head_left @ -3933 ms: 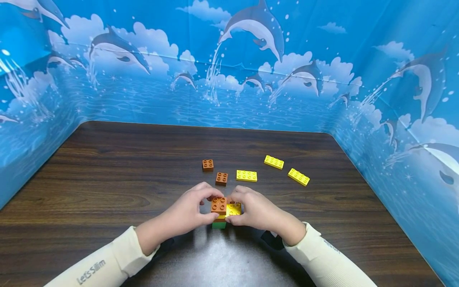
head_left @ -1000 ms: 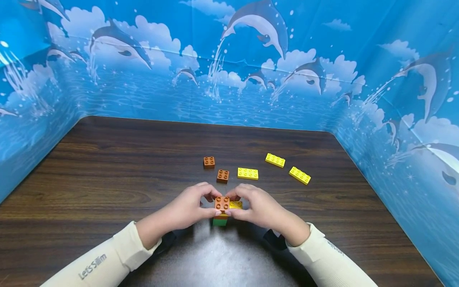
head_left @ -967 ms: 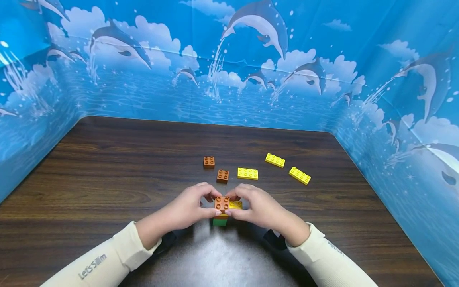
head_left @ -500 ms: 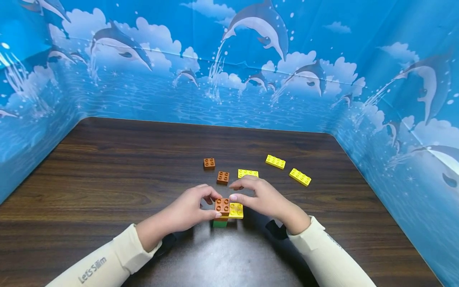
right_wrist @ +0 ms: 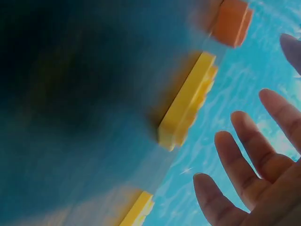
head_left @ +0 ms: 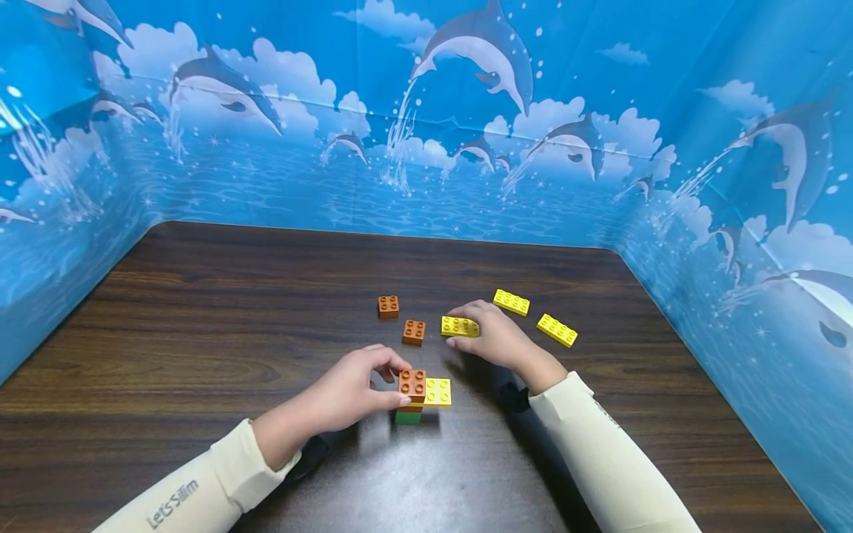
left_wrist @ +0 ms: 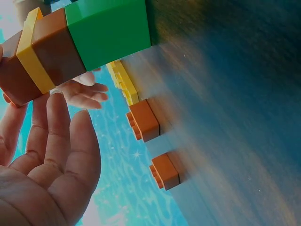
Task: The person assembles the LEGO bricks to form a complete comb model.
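Right hand (head_left: pixel 494 337) has moved forward, fingers (right_wrist: pixel 237 164) above one loose yellow brick (head_left: pixel 457 326).

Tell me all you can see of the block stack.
The stack stands upright on the table and looks plastic: green block lowest, then lower brown block, thin yellow block and top brown block with four studs. The yellow block juts right, four studs showing. The left hand pinches the stack near its top.
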A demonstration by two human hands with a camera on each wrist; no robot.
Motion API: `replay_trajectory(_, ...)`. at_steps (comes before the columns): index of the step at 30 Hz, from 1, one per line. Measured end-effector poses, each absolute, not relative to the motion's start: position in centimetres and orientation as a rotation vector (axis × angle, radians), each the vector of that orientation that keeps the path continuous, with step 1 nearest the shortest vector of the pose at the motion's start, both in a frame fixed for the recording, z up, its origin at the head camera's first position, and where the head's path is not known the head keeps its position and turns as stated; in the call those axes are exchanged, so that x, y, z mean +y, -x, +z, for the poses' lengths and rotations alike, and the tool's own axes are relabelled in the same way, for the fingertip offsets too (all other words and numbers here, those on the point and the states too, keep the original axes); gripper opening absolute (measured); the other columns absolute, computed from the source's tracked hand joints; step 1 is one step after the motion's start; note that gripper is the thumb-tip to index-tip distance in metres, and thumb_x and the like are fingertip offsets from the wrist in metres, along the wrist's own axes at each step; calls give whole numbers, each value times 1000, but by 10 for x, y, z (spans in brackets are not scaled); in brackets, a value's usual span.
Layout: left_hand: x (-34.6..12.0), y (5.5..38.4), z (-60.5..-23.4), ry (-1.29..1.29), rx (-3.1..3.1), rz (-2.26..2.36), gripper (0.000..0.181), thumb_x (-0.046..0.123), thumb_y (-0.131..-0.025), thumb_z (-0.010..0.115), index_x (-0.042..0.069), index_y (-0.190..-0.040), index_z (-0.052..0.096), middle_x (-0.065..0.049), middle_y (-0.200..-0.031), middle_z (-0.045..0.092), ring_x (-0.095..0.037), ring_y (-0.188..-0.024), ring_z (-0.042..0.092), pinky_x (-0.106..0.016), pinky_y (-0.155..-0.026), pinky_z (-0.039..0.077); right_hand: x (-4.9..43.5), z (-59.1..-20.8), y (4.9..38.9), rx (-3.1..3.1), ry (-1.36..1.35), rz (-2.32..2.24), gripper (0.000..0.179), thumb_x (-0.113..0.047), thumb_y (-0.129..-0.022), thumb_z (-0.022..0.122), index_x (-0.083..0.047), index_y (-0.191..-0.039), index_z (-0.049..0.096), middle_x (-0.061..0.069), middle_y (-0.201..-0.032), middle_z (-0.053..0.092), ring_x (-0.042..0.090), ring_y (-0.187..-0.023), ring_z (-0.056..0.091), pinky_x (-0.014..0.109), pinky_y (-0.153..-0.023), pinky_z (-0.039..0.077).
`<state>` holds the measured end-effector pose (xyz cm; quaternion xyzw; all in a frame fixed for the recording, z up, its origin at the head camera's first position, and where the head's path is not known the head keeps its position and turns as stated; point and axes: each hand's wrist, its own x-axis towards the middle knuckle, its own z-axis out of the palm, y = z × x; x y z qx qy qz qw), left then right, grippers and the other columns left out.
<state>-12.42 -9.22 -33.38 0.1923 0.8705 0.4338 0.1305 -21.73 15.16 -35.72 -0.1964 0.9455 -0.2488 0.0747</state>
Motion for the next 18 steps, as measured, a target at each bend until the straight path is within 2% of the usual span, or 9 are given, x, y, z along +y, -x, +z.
replay_trajectory(11, -92, 125, -338, -572, 2558, 1247, 27, 12, -83, 75, 10, -109, 66, 2, -99, 59, -16, -89, 54, -29, -68, 45, 160, -369, 241, 2811, 462, -661, 50, -29, -87, 72, -11, -132, 58, 14, -139, 48, 32, -128, 45, 50, -103, 39)
replay_trajectory(18, -91, 125, -336, -549, 2560, 1244, 28, 12, -82, 76, 10, -108, 66, 1, -99, 59, -17, -90, 55, -29, -68, 46, 160, -370, 249, 2778, 456, -597, 50, -26, -87, 72, -8, -132, 58, 16, -135, 52, 32, -123, 49, 49, -100, 42)
